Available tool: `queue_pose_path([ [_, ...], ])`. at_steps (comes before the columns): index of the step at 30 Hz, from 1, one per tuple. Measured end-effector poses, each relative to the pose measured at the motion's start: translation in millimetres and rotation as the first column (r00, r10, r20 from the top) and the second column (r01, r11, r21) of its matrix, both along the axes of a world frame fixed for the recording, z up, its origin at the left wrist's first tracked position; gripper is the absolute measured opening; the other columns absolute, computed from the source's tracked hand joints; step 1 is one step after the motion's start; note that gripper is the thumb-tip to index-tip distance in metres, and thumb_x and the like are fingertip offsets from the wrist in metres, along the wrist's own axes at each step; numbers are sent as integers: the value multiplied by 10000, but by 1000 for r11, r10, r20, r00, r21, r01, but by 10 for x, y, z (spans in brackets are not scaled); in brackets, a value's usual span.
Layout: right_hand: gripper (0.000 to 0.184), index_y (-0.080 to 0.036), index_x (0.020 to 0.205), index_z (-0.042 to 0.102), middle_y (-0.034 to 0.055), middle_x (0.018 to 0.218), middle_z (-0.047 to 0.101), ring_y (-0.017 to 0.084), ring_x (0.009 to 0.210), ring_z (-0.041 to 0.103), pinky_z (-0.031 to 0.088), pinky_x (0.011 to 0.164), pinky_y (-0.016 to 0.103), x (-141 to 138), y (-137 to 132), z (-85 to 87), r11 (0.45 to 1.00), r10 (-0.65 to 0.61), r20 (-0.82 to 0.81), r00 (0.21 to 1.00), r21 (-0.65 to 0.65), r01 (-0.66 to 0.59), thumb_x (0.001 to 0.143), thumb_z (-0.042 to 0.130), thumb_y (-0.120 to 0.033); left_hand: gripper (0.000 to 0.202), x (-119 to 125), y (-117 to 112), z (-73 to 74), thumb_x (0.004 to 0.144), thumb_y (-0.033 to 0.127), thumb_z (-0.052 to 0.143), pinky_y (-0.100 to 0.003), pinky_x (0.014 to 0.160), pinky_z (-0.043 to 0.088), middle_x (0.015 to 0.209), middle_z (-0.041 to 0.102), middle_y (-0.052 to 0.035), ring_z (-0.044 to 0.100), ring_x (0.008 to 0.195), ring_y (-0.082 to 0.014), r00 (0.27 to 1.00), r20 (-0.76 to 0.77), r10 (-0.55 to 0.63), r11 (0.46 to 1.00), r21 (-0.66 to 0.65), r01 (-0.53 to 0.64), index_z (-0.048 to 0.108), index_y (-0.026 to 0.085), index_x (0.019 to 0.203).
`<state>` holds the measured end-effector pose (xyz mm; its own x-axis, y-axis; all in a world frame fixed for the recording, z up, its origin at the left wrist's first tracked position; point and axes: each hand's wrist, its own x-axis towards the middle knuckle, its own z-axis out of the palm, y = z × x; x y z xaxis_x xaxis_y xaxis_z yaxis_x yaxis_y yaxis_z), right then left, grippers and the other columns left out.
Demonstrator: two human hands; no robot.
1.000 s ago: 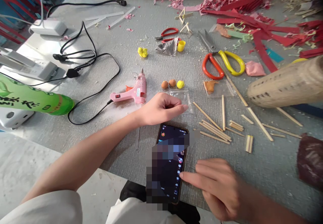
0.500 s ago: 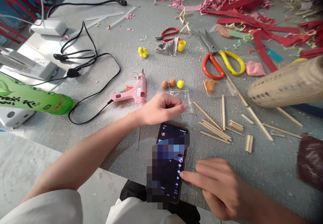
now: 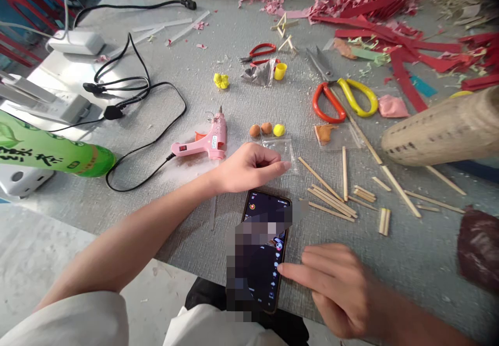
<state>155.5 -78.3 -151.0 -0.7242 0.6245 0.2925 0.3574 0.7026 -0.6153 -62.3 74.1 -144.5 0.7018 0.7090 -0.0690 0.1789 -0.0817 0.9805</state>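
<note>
A smartphone (image 3: 263, 294) lies on the table's near edge with a lit screen, partly blurred by blocks. My right hand (image 3: 339, 289) has its index finger stretched to the phone's right edge; the other fingers are loosely curled and hold nothing. Just beyond the phone, my left hand (image 3: 249, 167) rests with fingers curled in and thumb alongside, and nothing shows in it. A clear plastic bag (image 3: 286, 151) lies by its fingers. Past it sit two brown clay balls (image 3: 266, 128) and a yellow clay ball (image 3: 279, 130). The pink glue gun (image 3: 205, 143) is left of this hand.
Several wooden sticks (image 3: 331, 203) lie right of the phone. Large scissors (image 3: 331, 83), a clay bag (image 3: 323, 133) and a brown cylinder (image 3: 444, 128) are farther right. Red paper strips (image 3: 374, 16) cover the back right. A green bottle (image 3: 58, 148), cables and power strips (image 3: 50, 99) occupy the left.
The picture on the phone screen has changed. Both hands stay in nearly the same place.
</note>
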Motion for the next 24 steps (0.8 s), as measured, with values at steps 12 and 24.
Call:
queue_pose_path([
  [12, 348, -181, 1125, 591, -21, 658, 538, 142, 563, 493, 357, 549, 289, 7, -15, -9, 1000, -12, -8, 1000, -3, 12, 904, 347, -71, 483, 4, -8, 9, 967, 354, 525, -234, 507, 170, 589, 222, 71, 193, 554, -44, 1000, -11, 5, 1000, 5, -4, 275, 192, 587],
  [24, 373, -156, 1172, 620, -20, 654, 516, 143, 560, 458, 306, 521, 299, 3, 2, -34, 1000, 17, 16, 1000, -2, -17, 898, 378, -84, 485, 0, 0, 5, 967, 371, 523, -241, 512, 169, 591, 227, 71, 193, 559, -50, 1000, -26, 3, 1000, 6, -3, 280, 193, 587],
])
